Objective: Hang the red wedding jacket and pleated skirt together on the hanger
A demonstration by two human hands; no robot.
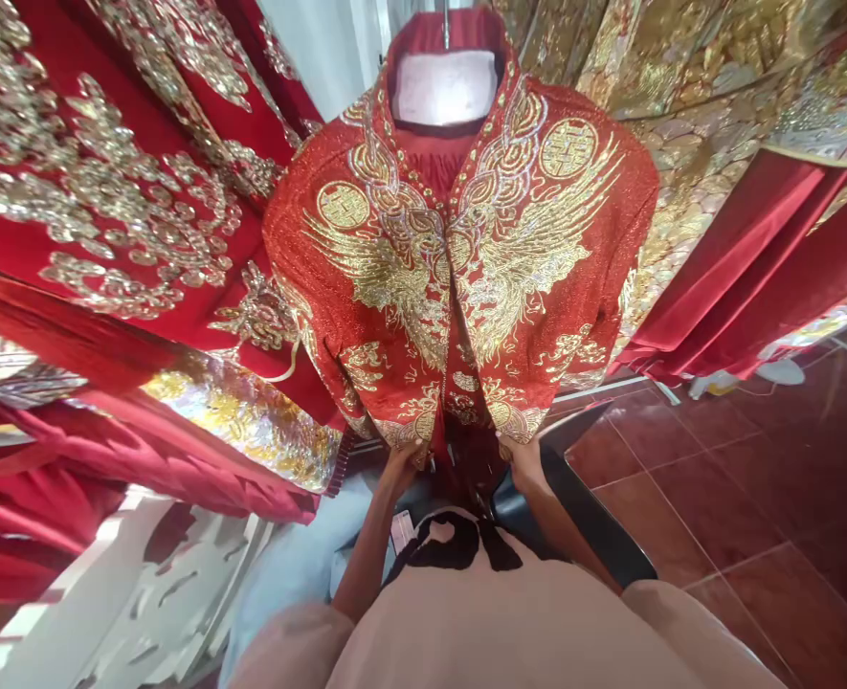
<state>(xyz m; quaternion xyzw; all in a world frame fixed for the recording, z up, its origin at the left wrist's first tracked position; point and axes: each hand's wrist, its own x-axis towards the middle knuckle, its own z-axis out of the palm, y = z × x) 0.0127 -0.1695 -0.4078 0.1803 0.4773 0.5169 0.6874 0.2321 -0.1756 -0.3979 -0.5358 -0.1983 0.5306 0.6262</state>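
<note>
A red jacket [581,249] with gold phoenix embroidery and round gold emblems hangs upright in front of me from a hanger hook [446,27]. My left hand [407,461] grips its lower front hem on the left side, fingers closed on the cloth. On the other side of the front opening, my right hand [522,459] pinches the matching hem corner. The front edges meet at the chest and part towards the bottom. Dark red cloth shows inside the gap. Most of the hanger is hidden inside the jacket.
Red garments with gold sequins [143,201] crowd the left. Gold sequined cloth [724,124] and plain red cloth [724,277] hang at the right. A white carved panel [143,593] stands lower left. Below the jacket is a black glossy surface [595,517], beside the red tiled floor [724,478].
</note>
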